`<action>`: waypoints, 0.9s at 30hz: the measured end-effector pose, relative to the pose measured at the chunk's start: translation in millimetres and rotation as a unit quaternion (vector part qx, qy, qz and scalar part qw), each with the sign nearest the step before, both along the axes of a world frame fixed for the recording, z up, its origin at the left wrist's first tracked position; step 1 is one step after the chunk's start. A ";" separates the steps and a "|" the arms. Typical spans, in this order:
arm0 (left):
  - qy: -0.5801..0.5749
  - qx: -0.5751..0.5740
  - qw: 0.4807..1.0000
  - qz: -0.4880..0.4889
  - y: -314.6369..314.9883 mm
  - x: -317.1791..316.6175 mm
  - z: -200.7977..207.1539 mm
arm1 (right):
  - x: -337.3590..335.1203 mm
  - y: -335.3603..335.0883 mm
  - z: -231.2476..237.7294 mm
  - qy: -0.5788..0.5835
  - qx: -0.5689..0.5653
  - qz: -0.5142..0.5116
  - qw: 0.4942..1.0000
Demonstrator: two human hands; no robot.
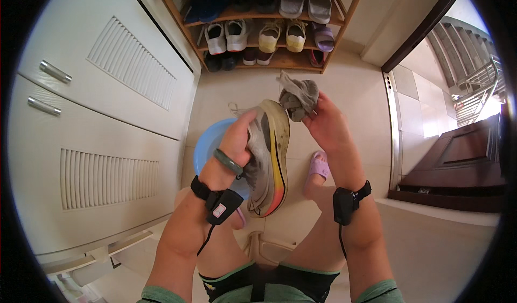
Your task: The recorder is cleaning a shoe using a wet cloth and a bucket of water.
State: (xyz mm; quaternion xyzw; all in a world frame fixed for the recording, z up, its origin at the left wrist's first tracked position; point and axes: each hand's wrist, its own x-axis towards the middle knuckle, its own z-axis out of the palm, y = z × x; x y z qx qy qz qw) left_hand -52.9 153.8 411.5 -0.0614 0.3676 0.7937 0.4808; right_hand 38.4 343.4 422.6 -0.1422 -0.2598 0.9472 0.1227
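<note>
My left hand point(237, 144) grips a grey running shoe point(261, 166) by its upper, holding it on its side over a blue basin point(207, 141). The shoe's thick sole, cream with yellow and pink-orange parts, faces right and has dark smudges near the upper end. In my right hand point(329, 122) is a crumpled grey cloth point(299, 97), pinched between thumb and fingers just right of the sole's upper end. A narrow gap seems to part the cloth from the sole. The shoe and my left arm hide much of the basin's inside.
A wooden shoe rack point(291, 61) with several pairs stands ahead. White louvred cabinet doors point(107, 141) line the left. At right, a dark door point(452, 163) stands ajar onto stairs point(463, 50). My foot in a pink slipper point(319, 167) rests on the tiled floor.
</note>
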 end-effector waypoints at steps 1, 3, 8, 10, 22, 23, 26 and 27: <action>0.000 0.001 1.000 0.001 -0.2 -1.2 -4.9 | -0.3 -0.4 -0.6 0.004 0.047 -0.010 0.999; 0.014 -0.009 1.000 0.005 -1.4 -3.6 -13.1 | -2.4 -2.4 1.1 -0.005 0.069 -0.019 0.997; 0.312 -0.107 0.943 -0.041 7.2 13.5 20.5 | -2.1 -8.7 12.6 -0.017 0.250 -0.068 0.966; 0.490 -0.153 0.857 -0.044 8.3 21.9 25.8 | 1.0 -23.4 17.2 -0.070 0.428 -0.068 0.899; 0.439 -0.176 0.859 -0.195 8.8 18.9 25.8 | -15.9 -55.3 10.2 -0.019 0.783 -0.083 0.616; 0.439 -0.173 0.859 -0.199 9.6 23.0 16.8 | -19.0 -49.9 7.3 -0.023 0.784 -0.085 0.614; 0.532 -0.164 0.810 -0.185 9.1 32.1 -4.5 | -22.6 -44.1 2.9 -0.075 0.782 -0.078 0.614; 0.532 -0.167 0.809 -0.186 7.3 29.8 -4.7 | -18.6 -46.5 4.2 -0.073 0.763 -0.057 0.640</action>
